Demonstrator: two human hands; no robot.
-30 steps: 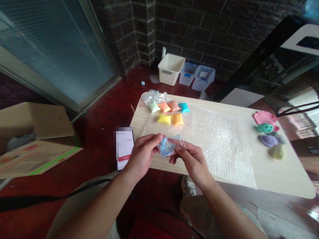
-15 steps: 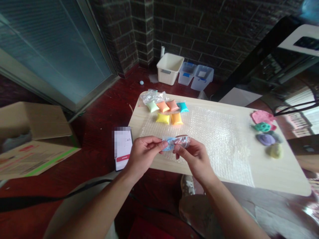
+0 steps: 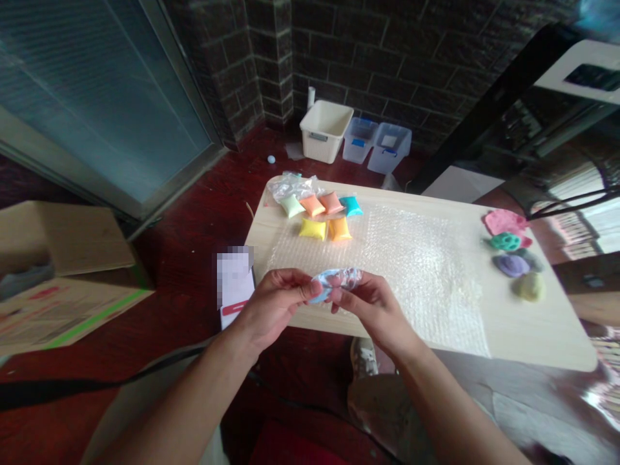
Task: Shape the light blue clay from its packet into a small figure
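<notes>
Centrally, blue packet (image 3: 323,292): pinched by left hand (image 3: 275,300) and right hand (image 3: 376,305), presumably for steadiness.
Yellow sachet (image 3: 312,229): lying beyond the hands, likely for easy reach.

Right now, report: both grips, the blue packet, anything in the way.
Left grip and right grip pinching blue packet, partly covering it. Yellow packet beyond, on bubble wrap. Nothing seen obstructing either grip.

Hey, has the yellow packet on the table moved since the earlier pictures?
No. Judged against the table and its far left corner, the yellow packet has stayed put; only the whole view has shifted slightly.
</notes>
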